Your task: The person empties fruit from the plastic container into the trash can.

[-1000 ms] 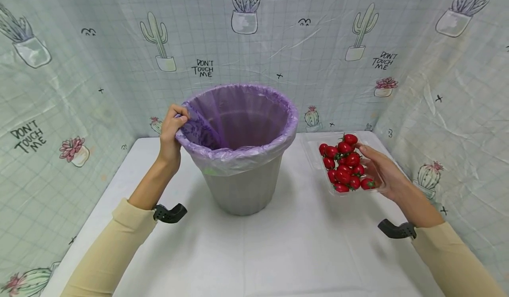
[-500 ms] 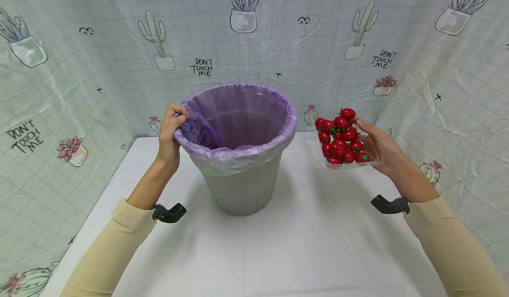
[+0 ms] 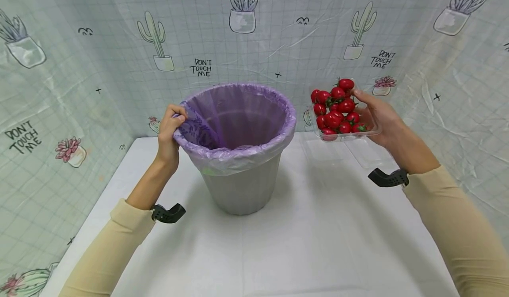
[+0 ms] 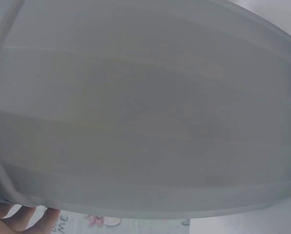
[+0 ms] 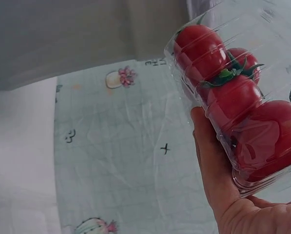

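My left hand [image 3: 170, 129] grips the left rim of a grey trash bin [image 3: 242, 191], over its purple bag liner [image 3: 234, 156]. The bin stands upright, with the liner folded down over its rim. In the left wrist view the grey bin wall [image 4: 145, 112] fills most of the picture, and fingers [image 4: 40, 222] show at the lower left. Off the table to the right, my right hand [image 3: 383, 118] holds a clear plastic box by its right side. Several red cherry tomatoes [image 3: 333, 119] with green stems lie in it. The right wrist view shows the clear box [image 5: 179, 78] up close, thumb along its side.
Clear plastic pieces [image 3: 325, 152] lie on the white table [image 3: 254, 253] below the raised box, right of the bin. Curtains [image 3: 278, 45] printed with cacti stand behind and on both sides. A black band [image 3: 387, 178] sits on each wrist.
My right hand has raised the box of tomatoes up from near the table, uncovering the clear plastic pieces beneath. The left hand stays on the bin's rim.
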A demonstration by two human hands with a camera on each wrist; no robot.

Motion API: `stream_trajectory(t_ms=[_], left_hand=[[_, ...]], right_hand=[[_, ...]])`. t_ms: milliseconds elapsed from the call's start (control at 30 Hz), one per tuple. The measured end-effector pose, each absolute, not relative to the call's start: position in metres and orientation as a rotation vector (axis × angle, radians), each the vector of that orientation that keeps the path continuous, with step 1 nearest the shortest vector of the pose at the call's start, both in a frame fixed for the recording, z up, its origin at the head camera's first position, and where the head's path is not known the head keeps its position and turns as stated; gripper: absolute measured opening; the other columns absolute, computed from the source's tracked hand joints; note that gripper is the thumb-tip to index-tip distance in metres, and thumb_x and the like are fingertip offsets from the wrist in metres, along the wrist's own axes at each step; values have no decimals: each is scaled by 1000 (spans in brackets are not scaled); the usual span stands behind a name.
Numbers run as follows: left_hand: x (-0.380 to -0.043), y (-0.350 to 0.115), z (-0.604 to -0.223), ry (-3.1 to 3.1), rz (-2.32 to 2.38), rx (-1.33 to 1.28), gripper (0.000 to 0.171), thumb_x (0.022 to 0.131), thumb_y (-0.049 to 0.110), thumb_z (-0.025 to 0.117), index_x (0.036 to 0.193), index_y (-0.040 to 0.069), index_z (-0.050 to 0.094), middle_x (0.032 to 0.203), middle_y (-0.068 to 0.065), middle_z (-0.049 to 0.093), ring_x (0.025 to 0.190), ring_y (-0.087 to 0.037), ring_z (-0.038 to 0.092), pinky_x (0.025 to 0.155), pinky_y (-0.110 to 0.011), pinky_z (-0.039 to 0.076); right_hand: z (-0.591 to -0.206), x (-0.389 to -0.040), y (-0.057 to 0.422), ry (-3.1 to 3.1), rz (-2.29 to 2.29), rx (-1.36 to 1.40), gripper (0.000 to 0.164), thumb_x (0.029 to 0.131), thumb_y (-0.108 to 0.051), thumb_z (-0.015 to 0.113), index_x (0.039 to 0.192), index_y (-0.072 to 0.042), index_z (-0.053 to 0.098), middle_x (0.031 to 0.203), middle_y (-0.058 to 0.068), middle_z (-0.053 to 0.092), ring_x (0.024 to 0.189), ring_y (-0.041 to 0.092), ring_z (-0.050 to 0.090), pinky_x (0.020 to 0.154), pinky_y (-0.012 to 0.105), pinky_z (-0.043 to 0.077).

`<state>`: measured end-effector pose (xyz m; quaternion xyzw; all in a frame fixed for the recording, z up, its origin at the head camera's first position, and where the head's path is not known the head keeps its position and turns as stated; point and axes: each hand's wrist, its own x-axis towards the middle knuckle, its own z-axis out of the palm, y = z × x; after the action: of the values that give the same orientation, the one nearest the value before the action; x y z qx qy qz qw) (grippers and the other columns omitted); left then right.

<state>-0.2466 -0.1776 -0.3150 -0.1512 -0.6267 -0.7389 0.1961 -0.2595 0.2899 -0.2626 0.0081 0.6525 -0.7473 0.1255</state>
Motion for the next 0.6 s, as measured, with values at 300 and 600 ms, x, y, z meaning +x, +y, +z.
stream_trajectory(t_ms=[300,600], left_hand=[[-247,-178,-315,-1750,-2076,-425,12,91,20,45,89,23,57,89,4,48,75,-10,44,63,-23,37],[-248,-178,-315,-1746,-2082,-422,12,92,20,44,89,22,56,89,4,48,75,-9,44,64,-22,37]], right_hand=[[-240,-269,276,1861,-2196,19,70,101,-54,54,160,-44,19,173,7,14,141,25,42,75,35,63],[-224,-272,259,1843,-2234,-40,64,102,-49,56,157,-36,26,166,8,25,123,19,57,77,32,63]])
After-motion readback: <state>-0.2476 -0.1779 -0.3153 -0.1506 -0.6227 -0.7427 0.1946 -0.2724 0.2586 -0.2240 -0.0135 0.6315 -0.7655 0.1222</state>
